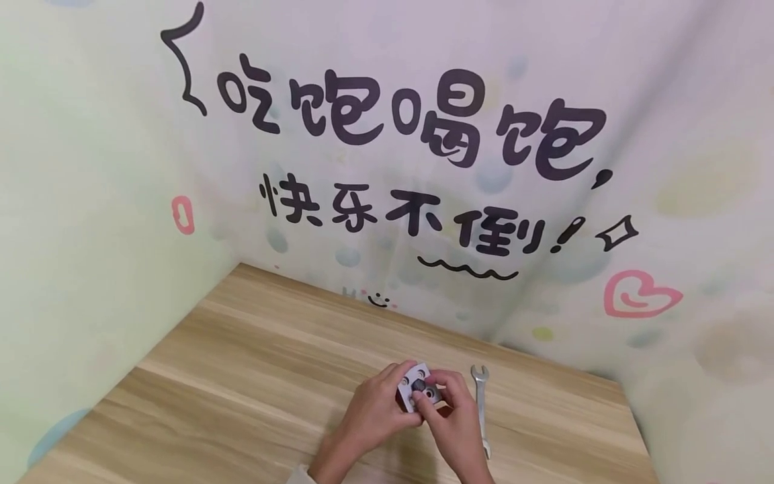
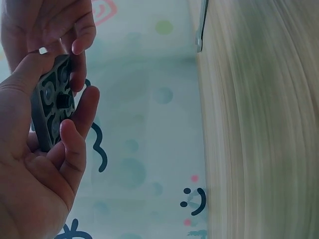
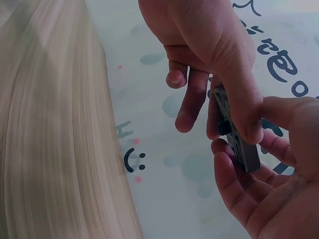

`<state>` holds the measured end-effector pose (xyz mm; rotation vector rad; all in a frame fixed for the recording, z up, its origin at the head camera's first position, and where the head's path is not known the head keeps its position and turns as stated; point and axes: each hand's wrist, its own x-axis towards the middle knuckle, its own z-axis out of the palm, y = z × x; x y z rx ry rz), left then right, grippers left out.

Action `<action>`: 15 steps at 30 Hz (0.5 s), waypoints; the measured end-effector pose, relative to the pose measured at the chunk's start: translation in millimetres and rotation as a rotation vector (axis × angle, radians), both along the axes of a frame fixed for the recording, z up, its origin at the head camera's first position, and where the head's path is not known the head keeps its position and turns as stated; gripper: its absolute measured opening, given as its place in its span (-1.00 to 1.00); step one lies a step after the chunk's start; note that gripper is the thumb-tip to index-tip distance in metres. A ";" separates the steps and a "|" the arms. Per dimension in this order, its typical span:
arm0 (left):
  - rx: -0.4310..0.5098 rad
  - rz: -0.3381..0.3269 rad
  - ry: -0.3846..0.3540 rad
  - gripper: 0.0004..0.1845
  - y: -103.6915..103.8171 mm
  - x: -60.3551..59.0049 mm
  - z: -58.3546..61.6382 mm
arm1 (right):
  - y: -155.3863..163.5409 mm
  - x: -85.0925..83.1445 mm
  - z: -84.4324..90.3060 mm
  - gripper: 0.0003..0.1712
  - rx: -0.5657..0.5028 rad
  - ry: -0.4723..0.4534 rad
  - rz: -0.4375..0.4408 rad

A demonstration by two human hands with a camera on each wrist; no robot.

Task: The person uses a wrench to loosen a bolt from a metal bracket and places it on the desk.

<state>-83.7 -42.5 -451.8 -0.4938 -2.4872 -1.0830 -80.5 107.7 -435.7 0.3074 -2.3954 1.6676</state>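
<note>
A grey metal plate (image 1: 414, 373) with round recesses is held up above the table by both hands. At its middle is a dark hexagonal bolt (image 1: 418, 385), and a short dark stub (image 2: 64, 101) stands out from the plate's underside. My left hand (image 1: 377, 403) grips the plate's left side, thumb along the near edge and fingers round the far side. My right hand (image 1: 453, 410) pinches at the bolt, its thumb tip on the bolt's near side and its index finger close by. Its other fingers hang apart in the right wrist view. The right thumb partly covers the plate there.
An open-ended wrench (image 1: 480, 407) lies on the wooden table (image 1: 254, 390) just right of my right hand. Behind the table hangs a pale printed backdrop (image 1: 363, 40) with dark lettering, and the same cloth runs along both sides.
</note>
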 end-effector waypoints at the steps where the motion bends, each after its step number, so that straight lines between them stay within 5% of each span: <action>1: -0.005 0.001 0.003 -0.23 0.2 0.8 -0.3 | 0.0 0.6 -0.6 -0.74 0.001 -0.006 -0.005; 15: -0.016 0.016 0.033 -0.25 -1.0 0.1 2.6 | -4.5 -0.5 1.1 -0.74 0.069 0.136 -0.065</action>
